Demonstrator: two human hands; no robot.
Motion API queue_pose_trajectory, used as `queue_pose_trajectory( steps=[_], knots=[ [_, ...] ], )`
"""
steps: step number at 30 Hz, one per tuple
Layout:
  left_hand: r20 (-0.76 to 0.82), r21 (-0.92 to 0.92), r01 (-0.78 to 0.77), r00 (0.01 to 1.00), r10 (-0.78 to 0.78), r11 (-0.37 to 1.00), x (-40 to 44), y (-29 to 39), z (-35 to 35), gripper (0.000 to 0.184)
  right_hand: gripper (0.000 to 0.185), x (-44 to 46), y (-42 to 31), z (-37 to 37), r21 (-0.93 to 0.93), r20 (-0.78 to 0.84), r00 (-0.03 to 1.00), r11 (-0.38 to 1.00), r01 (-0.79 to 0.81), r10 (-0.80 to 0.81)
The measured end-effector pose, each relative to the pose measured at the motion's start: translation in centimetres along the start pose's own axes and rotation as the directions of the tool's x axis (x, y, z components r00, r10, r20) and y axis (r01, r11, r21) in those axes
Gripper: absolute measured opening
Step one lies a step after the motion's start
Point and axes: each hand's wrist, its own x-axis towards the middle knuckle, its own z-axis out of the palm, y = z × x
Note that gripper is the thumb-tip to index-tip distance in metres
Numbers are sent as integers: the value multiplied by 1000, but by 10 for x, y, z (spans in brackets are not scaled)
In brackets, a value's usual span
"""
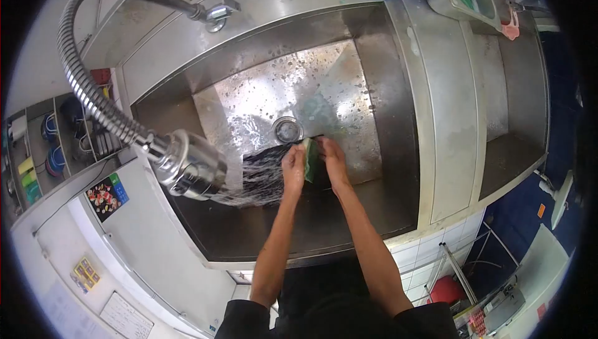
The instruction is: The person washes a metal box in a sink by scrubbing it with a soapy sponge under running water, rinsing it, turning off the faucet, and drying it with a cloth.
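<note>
Hands point(293, 168) at sponge point(309, 163) in sink point(393, 121)

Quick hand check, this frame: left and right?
Left hand: closed, holding the green sponge.
Right hand: fingers curled beside the sponge; whether it grips anything cannot be told.

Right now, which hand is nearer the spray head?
Left. Your left hand is right of the spray head in view; your right hand is farther right, across the green item.
</note>
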Motion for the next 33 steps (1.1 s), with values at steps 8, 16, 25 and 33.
queue_pose_trajectory(
  steps=[8, 16, 25, 33],
  knots=[
    [-346, -8, -329, 887, 306, 944, -21, 81, -4, 27, 51, -74, -100, 72, 275, 402, 914, 959, -65, -53],
    [-235, 315, -496, 785, 573, 809, -14, 110, 0, 37, 57, -77, -99, 59, 484, 453, 889, 819, -308, 67],
    [-270, 134, -516, 803, 532, 846, -24, 116, -1, 46, 38, 19, 4, 15, -524, -187, 977, 832, -185, 100],
    [-162, 13, -623, 771, 616, 782, -45, 101, -25, 37, 35, 30, 24, 7, -65, 76, 920, 923, -380, 384]
  ],
)
